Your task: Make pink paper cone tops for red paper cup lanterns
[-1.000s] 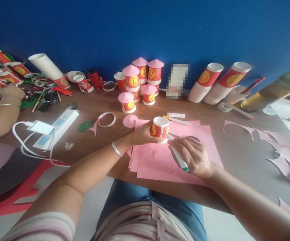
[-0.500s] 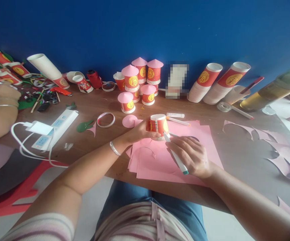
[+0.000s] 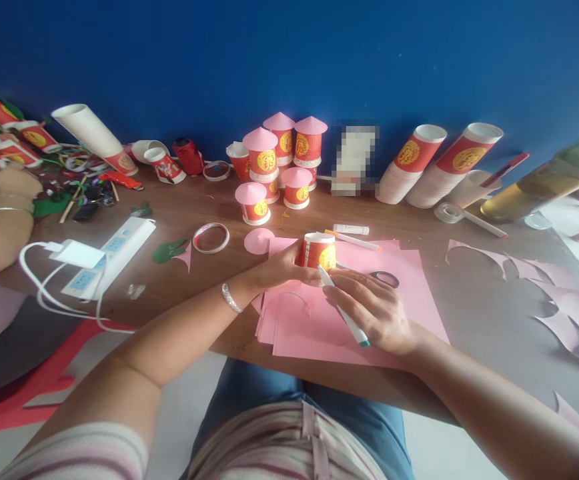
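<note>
The left hand (image 3: 284, 267) wraps its fingers round the cup (image 3: 319, 250) on the pink paper (image 3: 314, 330). The right hand (image 3: 377, 310) pinches a pen (image 3: 342, 308), tip near the cup's bottom. Best to hold the cup steady and keep the pen close.

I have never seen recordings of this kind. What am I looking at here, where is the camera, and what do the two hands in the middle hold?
There is no machine: a person wears one camera on the head, so you look forward and down at that person's arms. The left hand grips a red paper cup; the right hand holds a white pen, one end near the cup. Under them lies a stack of pink paper on a brown table. Behind stand small cups with pink cone lids and leaning cup stacks. The hand at the far left belongs to another person.
</note>
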